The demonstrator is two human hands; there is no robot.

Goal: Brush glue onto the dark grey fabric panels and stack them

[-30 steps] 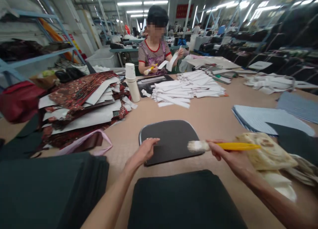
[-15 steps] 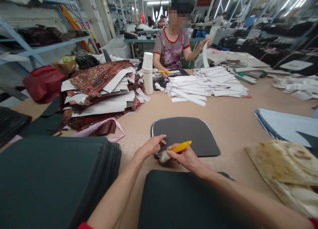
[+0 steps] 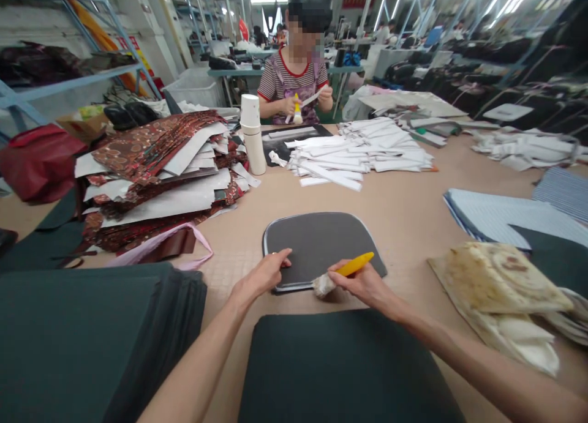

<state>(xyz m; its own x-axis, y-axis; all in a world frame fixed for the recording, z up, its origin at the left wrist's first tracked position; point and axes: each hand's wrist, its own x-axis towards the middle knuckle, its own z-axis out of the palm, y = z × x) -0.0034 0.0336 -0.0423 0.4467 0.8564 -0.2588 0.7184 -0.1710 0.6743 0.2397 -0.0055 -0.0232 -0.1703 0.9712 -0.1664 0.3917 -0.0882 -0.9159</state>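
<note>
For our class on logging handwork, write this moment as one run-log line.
left hand: on dark panel | right hand: gripping yellow-handled brush | bristles: at panel's near edge | co-worker opposite: holding white strip

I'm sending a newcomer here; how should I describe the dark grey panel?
On the tan tabletop, look beyond the dark green sheet in the centre foreground. There lies the dark grey panel with rounded far corners, the left hand at its left side. Unlike its green neighbour, it has a pale line along much of its edge.
</note>
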